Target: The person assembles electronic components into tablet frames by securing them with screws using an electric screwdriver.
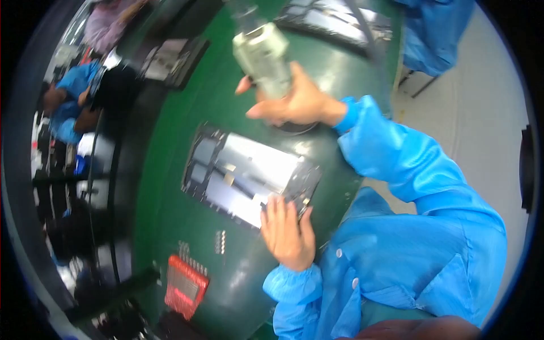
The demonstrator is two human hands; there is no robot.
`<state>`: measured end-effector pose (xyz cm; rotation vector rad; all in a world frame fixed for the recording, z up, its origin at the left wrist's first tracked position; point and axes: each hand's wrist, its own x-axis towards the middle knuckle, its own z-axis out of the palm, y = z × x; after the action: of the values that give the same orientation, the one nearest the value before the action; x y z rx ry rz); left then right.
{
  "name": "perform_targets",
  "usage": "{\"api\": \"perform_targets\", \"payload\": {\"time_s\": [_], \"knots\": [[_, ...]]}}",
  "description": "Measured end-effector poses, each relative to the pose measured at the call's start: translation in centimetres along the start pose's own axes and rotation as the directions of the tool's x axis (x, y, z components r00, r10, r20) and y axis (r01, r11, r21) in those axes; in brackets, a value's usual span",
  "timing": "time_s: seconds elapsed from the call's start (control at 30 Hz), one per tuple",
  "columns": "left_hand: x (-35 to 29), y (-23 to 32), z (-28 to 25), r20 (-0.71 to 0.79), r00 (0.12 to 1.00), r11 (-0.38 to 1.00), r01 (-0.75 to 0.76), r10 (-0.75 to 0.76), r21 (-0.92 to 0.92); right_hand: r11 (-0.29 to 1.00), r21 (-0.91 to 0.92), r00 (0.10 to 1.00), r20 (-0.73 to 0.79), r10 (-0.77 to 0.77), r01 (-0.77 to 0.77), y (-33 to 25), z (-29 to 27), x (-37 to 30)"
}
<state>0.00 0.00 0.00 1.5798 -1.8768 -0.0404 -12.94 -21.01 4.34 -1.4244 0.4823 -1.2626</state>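
Pale tool (pixel 262 56) within right grip (pixel 300 103)

Wearer's two hands (pixel 288 235) (pixel 300 102), one tool (pixel 265 59) — three flat devices (pixel 258 156) (pixel 338 24) (pixel 171 61), one packet (pixel 185 286).

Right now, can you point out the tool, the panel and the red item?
Tool (pixel 263 61), head view: pale body.
Panel (pixel 254 169), head view: silvery middle.
Red item (pixel 186 287), head view: its middle.

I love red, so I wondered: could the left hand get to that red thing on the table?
Probably yes: the left hand only rests on the panel, and nothing tall seems to stand between it and the red thing.
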Motion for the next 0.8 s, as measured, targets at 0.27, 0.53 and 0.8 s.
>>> {"api": "perform_targets", "payload": {"time_s": [0.27,0.53,0.8], "knots": [[-1.2,-3.4,-5.7,-0.328,0.892,0.939,0.341,-0.311,0.038,0.988,-0.032,0.986,-0.081,0.145,-0.148,-2.2,-0.8,-1.3],[-3.6,-9.8,-11.4,0.079,0.680,0.685,0.725,-0.729,0.074,0.995,-0.081,0.997,0.051,-0.059,0.063,-1.0,-0.1,-1.3],[-0.8,-12.6,-12.9,0.366,0.508,0.336,0.833,-0.780,-0.440,0.998,0.062,0.989,0.141,-0.033,0.025,-3.7,5.5,-1.9]]}}
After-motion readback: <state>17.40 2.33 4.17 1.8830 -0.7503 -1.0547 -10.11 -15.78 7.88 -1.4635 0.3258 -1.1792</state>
